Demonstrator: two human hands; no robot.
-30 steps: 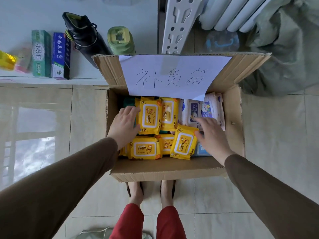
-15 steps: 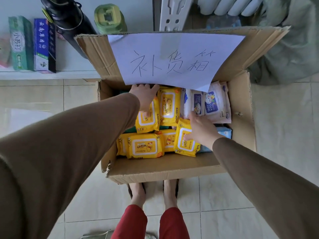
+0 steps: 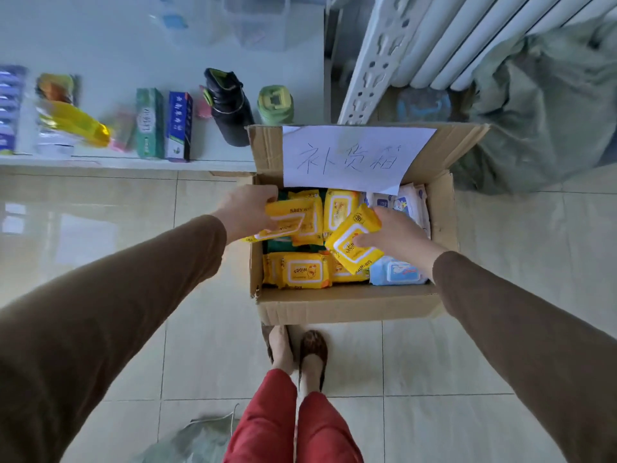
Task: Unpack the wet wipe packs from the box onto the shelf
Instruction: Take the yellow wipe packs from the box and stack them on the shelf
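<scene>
- The cardboard box [image 3: 347,305] stands open on the tiled floor [image 3: 207,345], just in front of the person's feet, with a handwritten paper sheet [image 3: 354,155] stuck to its far flap.
- Left hand [image 3: 248,212] — fingers curled round a yellow wet wipe pack [image 3: 287,218], which it holds tilted at the box's left wall, one end reaching out past the rim.
- Right hand [image 3: 400,238] grips a second yellow pack [image 3: 350,242], thumb on its face and fingers behind it; the pack is tipped on a corner and sits above the others in the box.
- More yellow packs [image 3: 300,270] lie in the box: some flat along the near side, others upright at the back under the paper.
- White-and-blue packs [image 3: 405,203] stand at the far right of the box; a pale blue pack [image 3: 395,272] lies in the near right corner.
- The white shelf [image 3: 133,162] is to the left of the box and beyond it — low, near the floor. It carries a green carton [image 3: 149,123], a blue carton [image 3: 179,127], a black bottle [image 3: 230,106], a green bottle [image 3: 275,105] and blurred packets further left.
- No wet wipe pack can be made out on the shelf.
- A white radiator [image 3: 467,38] and a grey-green sack [image 3: 541,105] are behind the box to the right.
</scene>
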